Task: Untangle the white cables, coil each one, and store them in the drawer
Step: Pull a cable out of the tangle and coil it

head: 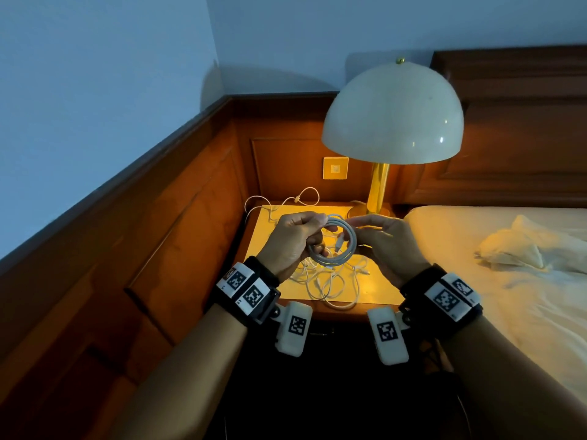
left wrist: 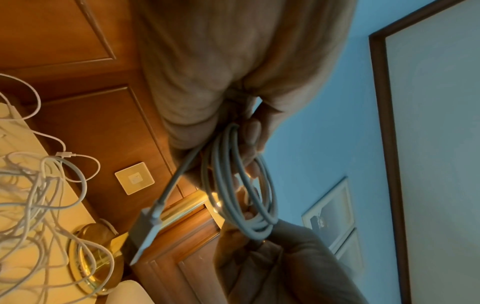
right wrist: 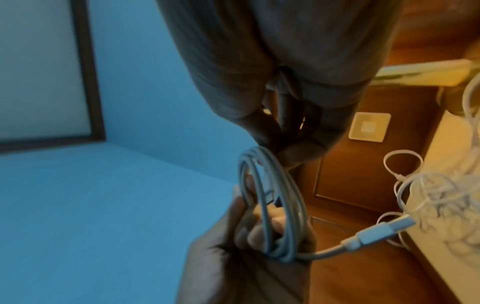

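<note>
Head view, centre of the frame: the left hand (head: 293,241) and the right hand (head: 386,241) hold one coiled cable (head: 337,241) between them, raised above the table (head: 374,289). The left fingers (left wrist: 253,131) are curled round the left side of the coil; the right fingers (right wrist: 306,150) pinch its opposite side. The coil consists of several round turns lying close together. One plug end (right wrist: 384,230) hangs free from the bundle, so the winding of this cable appears nearly complete but not secured.

Remaining work: a tangle of white cables (head: 330,281) lies on the table, at the lower centre of the frame, directly under the hands. A further cable loop (head: 298,198) rises at the table's rear edge, near the wall plate (head: 335,168) and left of the lamp (head: 392,122). These cables are neither separated nor coiled.

Drawer status: no drawer is identifiable in any view, so whether it is open cannot be told. No coil is visibly stored. Judged progress: first cable almost coiled, the greater part of the task outstanding.
</note>
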Demonstrator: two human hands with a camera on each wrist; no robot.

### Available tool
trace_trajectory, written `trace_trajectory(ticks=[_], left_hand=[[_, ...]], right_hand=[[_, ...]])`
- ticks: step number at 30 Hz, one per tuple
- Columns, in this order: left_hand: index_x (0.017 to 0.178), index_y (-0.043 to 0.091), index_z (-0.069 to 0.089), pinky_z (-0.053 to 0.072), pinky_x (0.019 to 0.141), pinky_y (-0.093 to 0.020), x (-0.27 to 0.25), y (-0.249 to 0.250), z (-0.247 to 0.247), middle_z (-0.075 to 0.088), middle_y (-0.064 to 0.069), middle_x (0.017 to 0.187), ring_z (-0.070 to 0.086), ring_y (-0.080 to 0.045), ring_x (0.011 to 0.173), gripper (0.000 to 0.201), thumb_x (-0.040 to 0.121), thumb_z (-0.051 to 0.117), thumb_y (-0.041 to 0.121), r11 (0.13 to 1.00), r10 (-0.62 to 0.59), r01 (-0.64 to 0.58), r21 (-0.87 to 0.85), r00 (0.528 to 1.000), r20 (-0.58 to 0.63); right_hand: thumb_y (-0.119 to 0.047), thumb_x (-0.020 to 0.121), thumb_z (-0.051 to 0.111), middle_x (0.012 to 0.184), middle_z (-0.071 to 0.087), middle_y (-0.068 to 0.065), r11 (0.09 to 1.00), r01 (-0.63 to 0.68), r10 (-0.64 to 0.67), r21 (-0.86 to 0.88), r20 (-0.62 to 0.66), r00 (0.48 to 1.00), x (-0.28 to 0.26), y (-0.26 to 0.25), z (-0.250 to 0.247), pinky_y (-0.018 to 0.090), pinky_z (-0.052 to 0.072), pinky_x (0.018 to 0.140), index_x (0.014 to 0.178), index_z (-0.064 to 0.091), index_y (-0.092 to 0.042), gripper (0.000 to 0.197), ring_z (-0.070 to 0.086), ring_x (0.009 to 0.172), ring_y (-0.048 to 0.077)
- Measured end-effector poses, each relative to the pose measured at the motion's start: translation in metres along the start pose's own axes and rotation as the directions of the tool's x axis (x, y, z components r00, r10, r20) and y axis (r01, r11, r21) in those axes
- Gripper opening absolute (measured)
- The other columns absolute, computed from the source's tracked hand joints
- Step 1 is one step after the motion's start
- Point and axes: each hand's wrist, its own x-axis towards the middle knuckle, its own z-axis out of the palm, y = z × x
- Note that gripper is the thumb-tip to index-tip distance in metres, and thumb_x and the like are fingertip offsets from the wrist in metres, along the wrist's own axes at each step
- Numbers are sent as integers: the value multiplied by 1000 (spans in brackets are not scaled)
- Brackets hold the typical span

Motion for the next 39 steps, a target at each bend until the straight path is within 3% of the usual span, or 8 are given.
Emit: trace_trajectory(ticks=[7, 10, 15, 18, 24, 30, 33, 39], left_hand=[[96, -6, 67, 44, 61, -36, 2, -6, -1, 41, 3, 54, 43, -19, 51, 26, 104, 53, 14, 991, 58, -41, 130, 989, -136], [92, 1, 70, 42, 61, -37, 3, -10, 1, 44, 5, 52, 43, -18, 52, 25, 104, 53, 16, 985, 64, -27, 169, 973, -220], [89, 5, 69, 44, 52, -26, -1, -12, 12, 47, 0, 55, 46, -14, 50, 26, 104, 51, 15, 946, 188, -114, 302, 955, -230], [90, 9, 67, 44, 50, -22, -5, -13, 13, 46, 0, 56, 47, -14, 50, 25, 106, 48, 15, 936, 242, -177, 305, 951, -192], [100, -2, 64, 48, 52, -28, -4, -16, 8, 47, -6, 61, 52, -17, 52, 25, 106, 49, 17, 950, 233, -176, 259, 950, -209], [92, 12, 66, 46, 57, -33, -3, -22, 5, 45, -7, 62, 47, -24, 58, 25, 106, 47, 20, 944, 250, -175, 278, 932, -263], [93, 11, 64, 45, 58, -32, -3, -25, 7, 46, -5, 61, 48, -20, 56, 26, 107, 45, 21, 963, 198, -136, 233, 943, -269], [94, 2, 63, 40, 59, -29, 0, -29, 4, 35, 4, 59, 37, -12, 53, 31, 107, 43, 21, 983, -88, 42, -177, 962, -260]], right_hand=[[0, 87, 50, 92, 73, 18, 982, -115, 94, 149, 140, 986, -10, -3, 5, 46, 54, 86, 105, 73, 1, 29, 70, 96, 32], [-15, 79, 59, 104, 73, 15, 997, -25, 11, 70, 185, 983, -16, -2, 7, 40, 52, 83, 108, 73, -4, 35, 68, 101, 29], [-3, 88, 63, 103, 75, 11, 996, -62, 52, 59, 145, 988, -17, 5, 13, 44, 50, 90, 119, 68, -14, 33, 66, 106, 33], [-9, 92, 64, 105, 76, 9, 987, -126, 113, 101, 127, 985, -14, 4, 10, 41, 51, 87, 126, 61, -15, 35, 69, 102, 29], [-16, 89, 73, 92, 73, 14, 993, -4, 8, -115, 33, 999, -14, 12, 14, 32, 60, 71, 101, 75, -10, 14, 70, 85, 28], [-6, 79, 80, 93, 75, 19, 990, -81, 74, 113, 66, 995, -16, 10, 9, 31, 56, 76, 113, 70, -3, 36, 72, 85, 29], [-3, 79, 79, 90, 76, 15, 999, -23, 22, 40, 31, 999, -15, 12, 11, 33, 58, 76, 108, 73, -4, 30, 71, 84, 29], [1, 80, 75, 95, 76, 16, 1000, 0, -1, 14, 130, 992, -16, 11, 6, 37, 54, 80, 105, 75, -6, 26, 70, 89, 30]])
